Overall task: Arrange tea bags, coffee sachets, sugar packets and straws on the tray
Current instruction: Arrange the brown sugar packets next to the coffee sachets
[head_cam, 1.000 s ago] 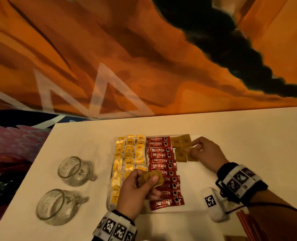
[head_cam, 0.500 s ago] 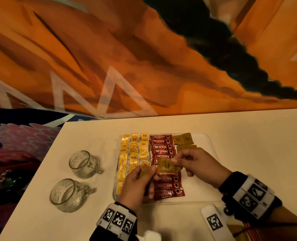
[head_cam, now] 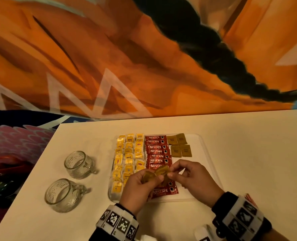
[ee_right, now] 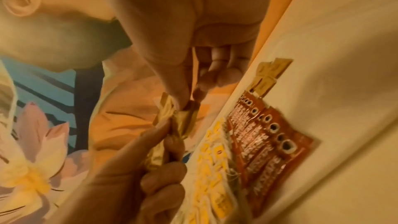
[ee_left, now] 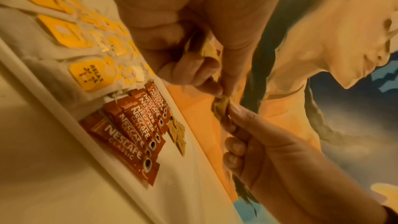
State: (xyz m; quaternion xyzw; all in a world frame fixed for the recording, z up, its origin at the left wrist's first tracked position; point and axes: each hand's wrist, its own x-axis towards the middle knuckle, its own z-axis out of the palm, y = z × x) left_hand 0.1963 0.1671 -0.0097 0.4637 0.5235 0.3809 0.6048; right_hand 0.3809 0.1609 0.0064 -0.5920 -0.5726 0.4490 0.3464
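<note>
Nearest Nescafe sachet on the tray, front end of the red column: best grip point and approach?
Pinch the right short end of the nearest Nescafe sachet, coming from the right over the bare tray. It lies flat, with its left end beside the tea bags and the next sachet overlapping its far edge. That end looks free, but both hands hold sugar packets above it.

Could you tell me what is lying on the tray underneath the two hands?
Red coffee sachets run under the left hand and right hand; one shows below them. The sachets between are covered. Both hands hold brown sugar packets.
</note>
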